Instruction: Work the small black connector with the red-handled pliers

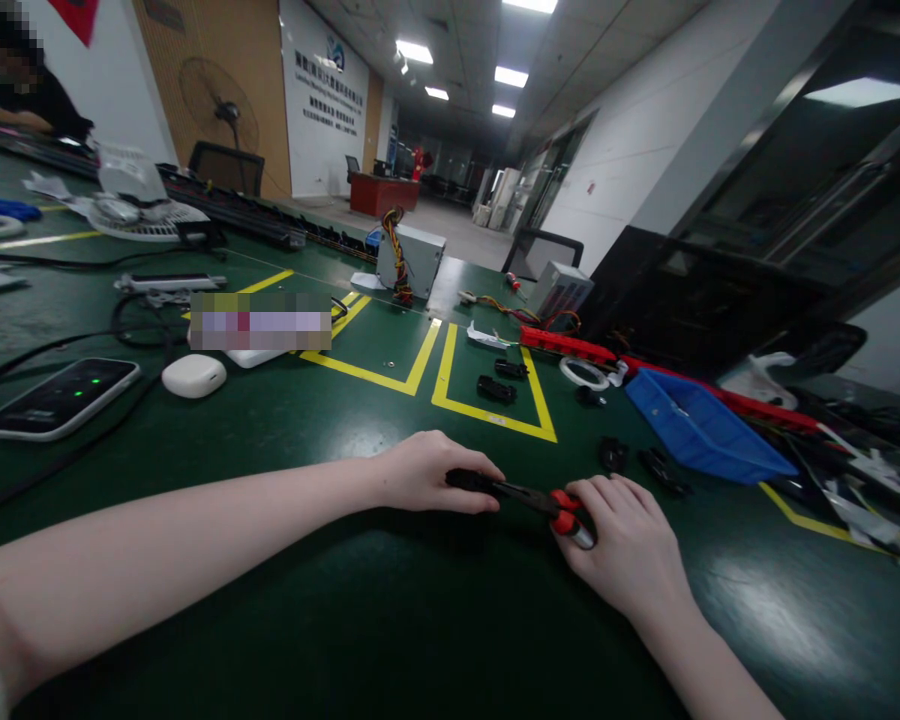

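Note:
Over the near part of the green table, my left hand (427, 475) is closed on a small black plastic part (466, 481), pinched between thumb and fingers. My right hand (630, 530) grips red-handled pliers (562, 512), whose dark jaws point left and meet the black part. Whether the jaws are clamped on it I cannot tell. Two similar black pieces (496, 388) lie inside a yellow-taped rectangle beyond my hands. More dark pieces (664, 470) rest just past my right hand.
A blue plastic bin (705, 425) stands at right, before a red strip (570, 346). Two metal power supply boxes (416, 262) with wires are farther back. At left lie a phone-like device (60, 398), a white case (194, 376) and black cables. Another person (30, 95) sits far left.

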`<state>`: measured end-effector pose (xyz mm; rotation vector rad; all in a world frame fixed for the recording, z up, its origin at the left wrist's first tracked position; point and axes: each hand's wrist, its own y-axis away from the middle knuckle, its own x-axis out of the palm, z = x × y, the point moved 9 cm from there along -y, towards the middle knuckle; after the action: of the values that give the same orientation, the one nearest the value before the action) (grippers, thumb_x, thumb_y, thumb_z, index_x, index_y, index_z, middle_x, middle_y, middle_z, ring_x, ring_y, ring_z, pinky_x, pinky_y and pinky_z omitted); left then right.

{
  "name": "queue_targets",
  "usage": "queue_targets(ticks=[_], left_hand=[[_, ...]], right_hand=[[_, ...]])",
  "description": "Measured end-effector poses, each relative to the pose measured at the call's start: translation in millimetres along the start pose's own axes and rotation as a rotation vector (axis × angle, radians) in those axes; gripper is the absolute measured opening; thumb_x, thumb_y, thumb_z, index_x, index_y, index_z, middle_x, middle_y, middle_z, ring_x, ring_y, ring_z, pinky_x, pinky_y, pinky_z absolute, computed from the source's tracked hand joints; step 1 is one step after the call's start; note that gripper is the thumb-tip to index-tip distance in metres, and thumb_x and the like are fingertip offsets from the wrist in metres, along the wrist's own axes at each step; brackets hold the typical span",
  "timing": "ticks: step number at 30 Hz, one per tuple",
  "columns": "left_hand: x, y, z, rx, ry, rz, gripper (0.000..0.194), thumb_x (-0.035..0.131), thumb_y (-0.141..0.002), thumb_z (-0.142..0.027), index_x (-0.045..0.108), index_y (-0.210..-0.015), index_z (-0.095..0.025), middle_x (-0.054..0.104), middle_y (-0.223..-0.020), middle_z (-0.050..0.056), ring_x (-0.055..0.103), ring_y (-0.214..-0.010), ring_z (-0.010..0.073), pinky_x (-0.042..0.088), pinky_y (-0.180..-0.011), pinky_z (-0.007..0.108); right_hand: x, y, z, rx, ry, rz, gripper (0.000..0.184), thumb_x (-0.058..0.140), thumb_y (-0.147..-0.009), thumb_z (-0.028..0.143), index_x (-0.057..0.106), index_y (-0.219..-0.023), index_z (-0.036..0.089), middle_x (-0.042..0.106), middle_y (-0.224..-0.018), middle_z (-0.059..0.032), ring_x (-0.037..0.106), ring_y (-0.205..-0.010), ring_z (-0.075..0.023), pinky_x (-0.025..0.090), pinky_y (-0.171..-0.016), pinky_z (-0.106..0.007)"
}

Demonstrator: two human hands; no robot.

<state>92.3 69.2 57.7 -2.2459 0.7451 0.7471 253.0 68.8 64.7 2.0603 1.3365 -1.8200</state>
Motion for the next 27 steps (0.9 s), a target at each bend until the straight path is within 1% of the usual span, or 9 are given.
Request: queue_targets(ticks=[2, 5, 10, 14, 19, 23, 27], left_hand=[[0.1, -0.1, 0.1, -0.002, 0.002, 0.005, 0.034, 0.061, -0.089, -0.036, 0.063, -0.116, -0.015, 0.07, -0.085, 0.003, 0.061, -0.064, 0.0099, 0.041, -0.057, 0.019], [1.6, -0.2, 1.2, -0.012, -0.005, 0.018, 0.034, 0.061, -0.089, -0.036, 0.063, -0.117, -0.016, 0.071, -0.087, 0.004, 0.063, -0.067, 0.0106, 0.043, -0.059, 0.019], [0.5, 0.0, -0.5, 0.016, -0.111, -0.022, 0.037, 0.065, -0.086, -0.036, 0.063, -0.119, -0.017, 0.07, -0.101, 0.006, 0.066, -0.086, 0.0154, 0.047, -0.071, 0.021], [1.5, 0.6, -0.2, 0.017, -0.209, -0.035, 0.039, 0.064, -0.086, -0.037, 0.062, -0.121, -0.019, 0.069, -0.103, 0.006, 0.067, -0.086, 0.0158, 0.048, -0.07, 0.022], [3.2, 0.8, 0.8, 0.016, -0.248, -0.034, 0.039, 0.063, -0.087, -0.038, 0.062, -0.121, -0.02, 0.07, -0.102, 0.005, 0.067, -0.083, 0.0157, 0.048, -0.069, 0.023], [5.1, 0.3, 1.0, 0.017, -0.268, -0.007, 0.036, 0.062, -0.088, -0.04, 0.063, -0.117, -0.019, 0.07, -0.1, 0.006, 0.066, -0.087, 0.0176, 0.049, -0.074, 0.026], [6.5, -0.8, 1.4, 0.024, -0.267, 0.028, 0.034, 0.06, -0.089, -0.037, 0.063, -0.116, -0.018, 0.069, -0.103, 0.007, 0.063, -0.092, 0.0184, 0.048, -0.079, 0.029]], right_hand=[[-0.3, -0.3, 0.7, -0.011, 0.016, -0.01, 0.016, 0.055, -0.074, 0.026, 0.058, -0.088, 0.018, 0.066, -0.084, -0.0076, 0.061, -0.081, -0.0239, 0.041, -0.092, -0.044], [-0.4, 0.1, 1.3, -0.02, 0.026, -0.017, 0.016, 0.055, -0.074, 0.026, 0.058, -0.088, 0.018, 0.065, -0.083, -0.0075, 0.061, -0.08, -0.0234, 0.04, -0.095, -0.045], [-0.1, 0.4, 1.3, -0.016, -0.006, -0.015, 0.014, 0.054, -0.075, 0.026, 0.058, -0.086, 0.019, 0.066, -0.082, -0.0069, 0.061, -0.079, -0.023, 0.04, -0.093, -0.045], [1.2, 0.0, 0.0, -0.009, -0.026, -0.004, 0.014, 0.054, -0.074, 0.026, 0.059, -0.086, 0.019, 0.067, -0.082, -0.0062, 0.061, -0.08, -0.0238, 0.04, -0.092, -0.045], [2.4, -0.6, 0.3, -0.009, -0.038, 0.008, 0.015, 0.054, -0.075, 0.027, 0.06, -0.086, 0.019, 0.067, -0.083, -0.0064, 0.062, -0.082, -0.0243, 0.039, -0.092, -0.046], [2.7, -1.4, 0.5, -0.016, 0.004, 0.028, 0.018, 0.054, -0.075, 0.027, 0.061, -0.089, 0.018, 0.068, -0.086, -0.0075, 0.062, -0.083, -0.0252, 0.036, -0.095, -0.048], [1.3, -0.4, -5.2, -0.026, 0.039, 0.021, 0.024, 0.054, -0.076, 0.028, 0.062, -0.095, 0.017, 0.068, -0.093, -0.009, 0.063, -0.089, -0.0262, 0.033, -0.098, -0.049]])
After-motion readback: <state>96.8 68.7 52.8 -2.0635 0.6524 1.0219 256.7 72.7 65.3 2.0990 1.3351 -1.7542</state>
